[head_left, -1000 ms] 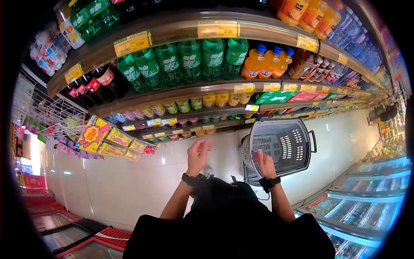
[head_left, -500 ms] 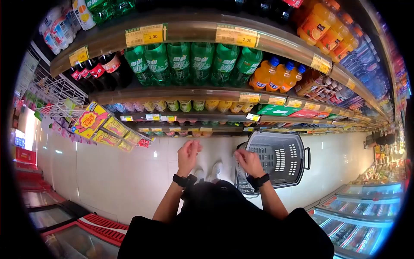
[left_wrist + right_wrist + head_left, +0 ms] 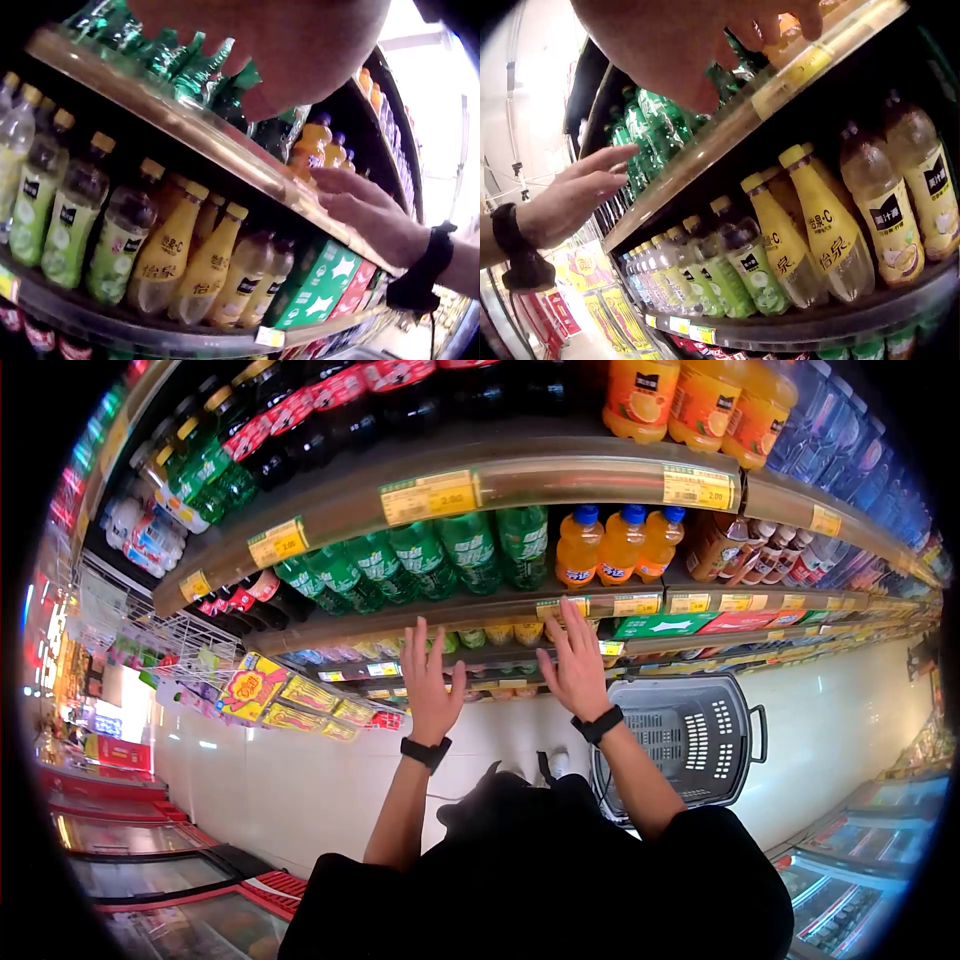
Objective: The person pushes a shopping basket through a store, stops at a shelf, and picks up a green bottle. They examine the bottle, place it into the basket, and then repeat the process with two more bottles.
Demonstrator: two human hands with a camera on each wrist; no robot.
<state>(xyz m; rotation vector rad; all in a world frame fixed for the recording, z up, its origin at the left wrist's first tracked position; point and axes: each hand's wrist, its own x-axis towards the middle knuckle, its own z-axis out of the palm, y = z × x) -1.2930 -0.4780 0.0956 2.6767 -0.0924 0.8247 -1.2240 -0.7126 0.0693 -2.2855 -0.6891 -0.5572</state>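
Both hands are raised in front of a drinks shelf, holding nothing. My left hand [image 3: 430, 695] has its fingers extended and thumb apart, below the row of green soda bottles [image 3: 470, 555]. To its right, my right hand [image 3: 578, 672] also has straight fingers, their tips overlapping the price-tag strip beneath the orange soda bottles [image 3: 620, 550] with blue caps. In the left wrist view, the right hand [image 3: 367, 214] is beside the shelf edge [image 3: 180, 120]. The right wrist view shows the left hand [image 3: 577, 191] near the green bottles [image 3: 652, 124].
A dark grey shopping basket [image 3: 690, 705] stands on the floor at right. Yellow-labelled juice bottles [image 3: 836, 247] fill a lower shelf. A candy display [image 3: 255, 688] and wire rack [image 3: 140, 615] are at left. Freezers [image 3: 150, 880] line the lower left, glass cases [image 3: 860, 860] the lower right.
Both hands have moved up and forward toward the shelf, and their curled fingers have straightened. The right hand has left the basket's side. The head view has shifted, showing more upper-shelf bottles.
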